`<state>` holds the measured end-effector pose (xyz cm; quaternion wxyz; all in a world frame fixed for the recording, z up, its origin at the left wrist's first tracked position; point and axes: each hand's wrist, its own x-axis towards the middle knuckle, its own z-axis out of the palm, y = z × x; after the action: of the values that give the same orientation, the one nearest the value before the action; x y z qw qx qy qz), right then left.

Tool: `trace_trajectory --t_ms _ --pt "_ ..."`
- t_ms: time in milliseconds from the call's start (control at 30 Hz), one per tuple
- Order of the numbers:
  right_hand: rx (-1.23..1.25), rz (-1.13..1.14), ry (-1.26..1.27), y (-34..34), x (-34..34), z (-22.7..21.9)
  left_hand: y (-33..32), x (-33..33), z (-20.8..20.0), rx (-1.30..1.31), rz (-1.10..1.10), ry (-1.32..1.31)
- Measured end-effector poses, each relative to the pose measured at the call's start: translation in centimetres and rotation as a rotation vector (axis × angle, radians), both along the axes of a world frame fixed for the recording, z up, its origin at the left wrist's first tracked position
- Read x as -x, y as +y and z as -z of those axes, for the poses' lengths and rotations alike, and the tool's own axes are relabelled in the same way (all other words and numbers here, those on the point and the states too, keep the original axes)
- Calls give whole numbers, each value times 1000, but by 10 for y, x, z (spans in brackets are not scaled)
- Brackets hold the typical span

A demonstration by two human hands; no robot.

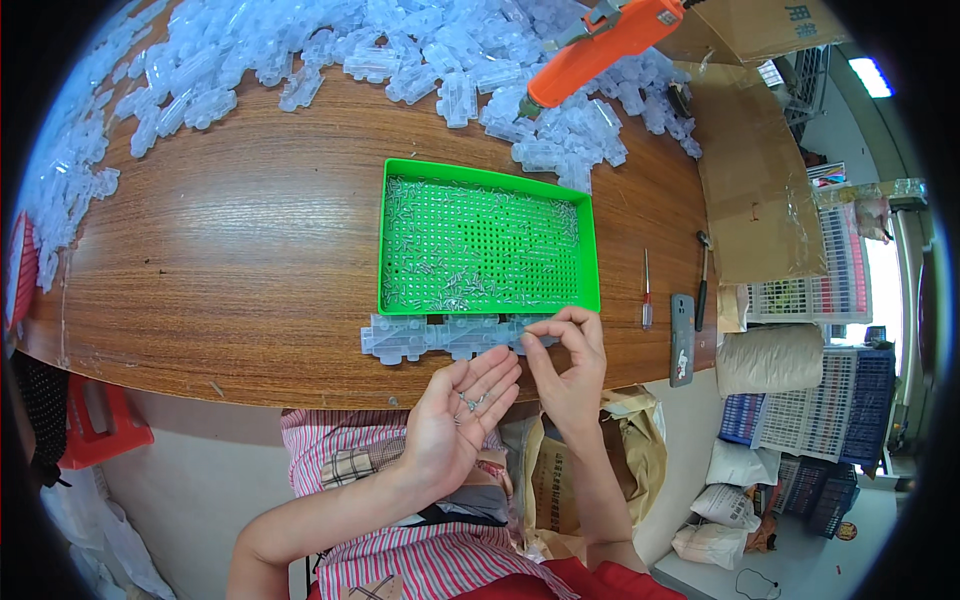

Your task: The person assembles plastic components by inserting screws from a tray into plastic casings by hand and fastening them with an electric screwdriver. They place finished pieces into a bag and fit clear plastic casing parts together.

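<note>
**Small metal pins being set into clear plastic parts at a wooden bench**

Seen from above, a person sits at a wooden bench [230,250]. The left hand [455,415] lies palm up, fingers spread, cupping a few tiny metal pins [468,403]. The right hand [570,360] has thumb and forefinger pressed together in a fine grip over the right end of a row of clear plastic parts [440,338]; whether a pin sits in that pinch is too small to tell. The row lies along the near edge of a green perforated tray [590,250] scattered with more pins. A heap of the same plastic parts [420,50] fills the far side. An orange power tool [605,45] hangs above, and a small screwdriver [647,290] lies to the right.

The step appears to be pin insertion. The next move likely calls for steady alignment over a small hole.
</note>
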<state>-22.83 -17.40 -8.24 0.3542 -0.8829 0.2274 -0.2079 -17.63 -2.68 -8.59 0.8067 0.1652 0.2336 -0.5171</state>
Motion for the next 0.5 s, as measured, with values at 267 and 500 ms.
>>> trace_trajectory --t_ms 267,500 --pt "187 -237 81 28 16 -38 1 -6 -2 136 15 16" --pt "256 -232 77 35 14 -36 0 -1 -2 141 13 -62"
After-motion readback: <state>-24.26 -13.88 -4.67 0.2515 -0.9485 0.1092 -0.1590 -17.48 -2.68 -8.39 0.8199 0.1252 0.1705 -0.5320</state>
